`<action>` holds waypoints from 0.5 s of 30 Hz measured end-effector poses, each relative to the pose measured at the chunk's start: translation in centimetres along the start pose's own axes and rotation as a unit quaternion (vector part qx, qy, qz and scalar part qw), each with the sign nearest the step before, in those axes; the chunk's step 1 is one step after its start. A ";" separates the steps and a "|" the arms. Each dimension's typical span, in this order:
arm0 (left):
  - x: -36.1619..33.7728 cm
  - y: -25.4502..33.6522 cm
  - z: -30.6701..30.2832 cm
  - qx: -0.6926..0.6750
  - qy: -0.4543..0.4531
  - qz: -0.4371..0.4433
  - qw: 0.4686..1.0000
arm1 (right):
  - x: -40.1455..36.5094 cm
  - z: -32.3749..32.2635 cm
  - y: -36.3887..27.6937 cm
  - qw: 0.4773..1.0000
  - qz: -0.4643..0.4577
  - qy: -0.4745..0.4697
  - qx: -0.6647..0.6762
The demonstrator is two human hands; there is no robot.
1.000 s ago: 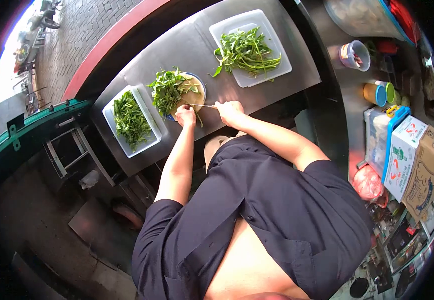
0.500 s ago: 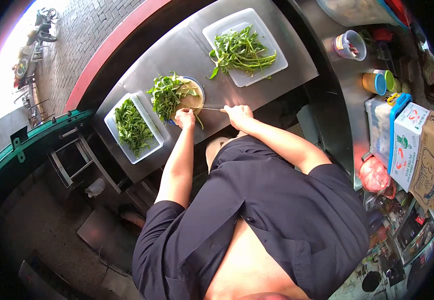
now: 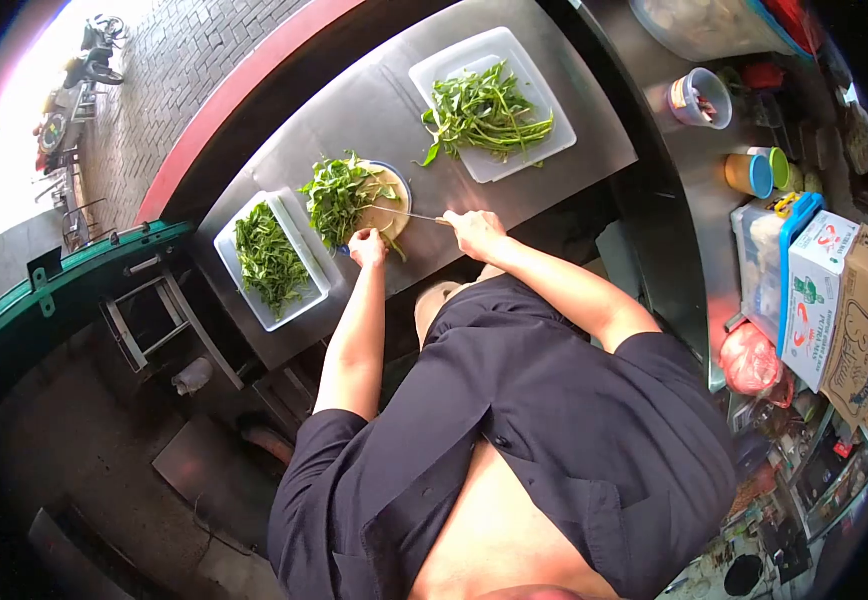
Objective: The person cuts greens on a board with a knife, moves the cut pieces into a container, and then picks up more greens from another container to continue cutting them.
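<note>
My right hand (image 3: 479, 234) is wrapped round the handle of a knife (image 3: 409, 214), whose thin blade points left across a round cutting board (image 3: 398, 190). A bunch of leafy greens (image 3: 337, 198) lies over the board's left part and spills past its edge. Against the near side of that bunch, my left hand (image 3: 367, 247) is closed on the greens, its fingertips partly hidden. To the left, a clear plastic tub (image 3: 312, 262) contains chopped greens (image 3: 267, 258). Farther right, a second plastic tub (image 3: 561, 135) bears long-stemmed greens (image 3: 489, 110).
Everything stands on a steel table (image 3: 374, 110) with a curved red ledge (image 3: 214, 105) beyond it. On the right counter are a tub (image 3: 699, 98), coloured cups (image 3: 749, 174), a blue-lidded container (image 3: 766, 255), cardboard boxes (image 3: 819, 300) and a red plastic bag (image 3: 751, 358).
The camera view has shifted slightly. My left hand has moved a little towards me along the greens, and the knife blade sits at a slightly steeper slant over the board.
</note>
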State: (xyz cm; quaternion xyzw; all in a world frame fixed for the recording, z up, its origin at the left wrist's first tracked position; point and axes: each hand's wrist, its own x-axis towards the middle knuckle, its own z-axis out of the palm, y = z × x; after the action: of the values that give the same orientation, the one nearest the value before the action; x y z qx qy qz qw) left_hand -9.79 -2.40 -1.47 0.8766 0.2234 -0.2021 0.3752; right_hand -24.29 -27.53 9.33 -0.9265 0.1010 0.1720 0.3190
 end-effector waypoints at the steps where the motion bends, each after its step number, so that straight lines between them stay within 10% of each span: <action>1: 0.4 -0.7 0.1 -0.045 0.011 -0.003 0.999 | -0.4 -0.2 0.2 1.000 -0.005 -0.004 0.011; 10: -0.5 -0.6 0.4 -0.022 0.059 0.015 0.998 | -1.7 0.8 3.3 0.998 -0.016 0.033 0.044; 15: -7.3 4.4 -1.2 0.217 0.097 0.274 0.932 | -0.6 0.9 4.4 0.990 0.096 0.081 0.065</action>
State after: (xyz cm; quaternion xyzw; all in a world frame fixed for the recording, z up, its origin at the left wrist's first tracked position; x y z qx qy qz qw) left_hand -13.19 -5.99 5.56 0.9791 -0.0399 -0.0488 0.1932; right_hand -26.39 -30.28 6.44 -0.9007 0.2259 0.1198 0.3513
